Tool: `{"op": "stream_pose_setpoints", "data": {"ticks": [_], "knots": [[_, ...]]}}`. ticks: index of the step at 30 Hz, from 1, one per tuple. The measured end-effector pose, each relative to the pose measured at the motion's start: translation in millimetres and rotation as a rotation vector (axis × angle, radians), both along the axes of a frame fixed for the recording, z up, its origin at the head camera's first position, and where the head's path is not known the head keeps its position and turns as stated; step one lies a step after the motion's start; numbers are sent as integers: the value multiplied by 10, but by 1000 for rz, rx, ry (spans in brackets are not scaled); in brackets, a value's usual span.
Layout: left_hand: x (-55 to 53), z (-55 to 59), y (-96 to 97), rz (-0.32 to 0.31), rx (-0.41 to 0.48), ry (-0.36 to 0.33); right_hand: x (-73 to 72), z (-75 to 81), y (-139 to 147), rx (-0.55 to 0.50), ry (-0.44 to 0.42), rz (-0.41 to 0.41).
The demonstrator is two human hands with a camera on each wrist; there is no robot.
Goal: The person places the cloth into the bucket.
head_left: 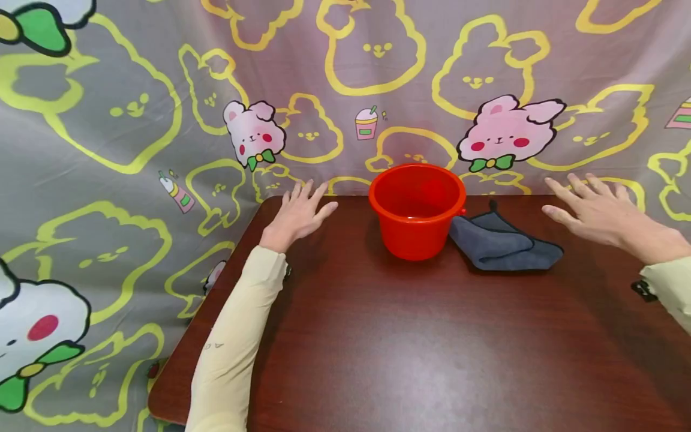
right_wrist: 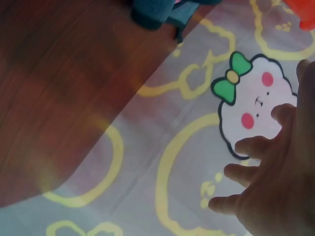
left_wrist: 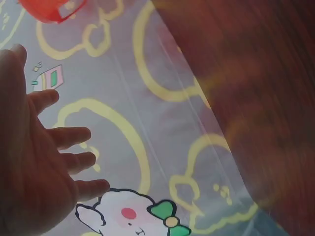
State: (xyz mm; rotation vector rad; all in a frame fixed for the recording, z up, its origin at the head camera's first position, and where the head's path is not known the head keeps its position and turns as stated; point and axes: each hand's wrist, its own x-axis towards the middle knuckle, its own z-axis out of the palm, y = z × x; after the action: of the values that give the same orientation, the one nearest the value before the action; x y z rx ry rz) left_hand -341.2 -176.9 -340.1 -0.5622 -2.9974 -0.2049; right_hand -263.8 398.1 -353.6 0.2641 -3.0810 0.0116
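A red plastic bucket [head_left: 414, 237] stands upright near the back of the table, its inside showing nothing but red wall and base. Right beside it lies a folded dark grey-blue cloth [head_left: 502, 249] with a black hanging loop. My left hand [head_left: 297, 216] is held over the table's back left, fingers spread, to the left of the bucket. Over on the right, my right hand [head_left: 601, 213] is likewise spread, past the cloth. Both hands hold nothing, and in the left wrist view the left fingers [left_wrist: 74, 162] are straight and apart.
The dark reddish-brown wooden table [head_left: 410, 348] has rounded corners. Behind it and along its left side hangs a grey curtain [head_left: 302, 72] printed with yellow outlines and rabbit faces. Both forearms wear pale sleeves [head_left: 237, 336].
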Motion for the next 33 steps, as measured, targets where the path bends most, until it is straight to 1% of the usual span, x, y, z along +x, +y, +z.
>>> {"op": "stream_pose_setpoints", "data": {"ticks": [6, 12, 19, 26, 30, 33], "knots": [[-19, -25, 170, -24, 75, 53, -70, -29, -162, -45, -13, 56], [-12, -29, 319, -38, 145, 61, -100, -33, -283, -72, -35, 86], [27, -32, 448, -57, 229, 76, -140, -34, -417, -134, -101, 88], [74, -75, 564, -56, 315, 59, -195, -82, -540, -172, -133, 90], [102, -82, 621, -55, 385, 35, -197, -111, -608, -194, -157, 70], [111, -89, 676, -66, 445, 24, -190, -139, -642, -219, -167, 61]]}}
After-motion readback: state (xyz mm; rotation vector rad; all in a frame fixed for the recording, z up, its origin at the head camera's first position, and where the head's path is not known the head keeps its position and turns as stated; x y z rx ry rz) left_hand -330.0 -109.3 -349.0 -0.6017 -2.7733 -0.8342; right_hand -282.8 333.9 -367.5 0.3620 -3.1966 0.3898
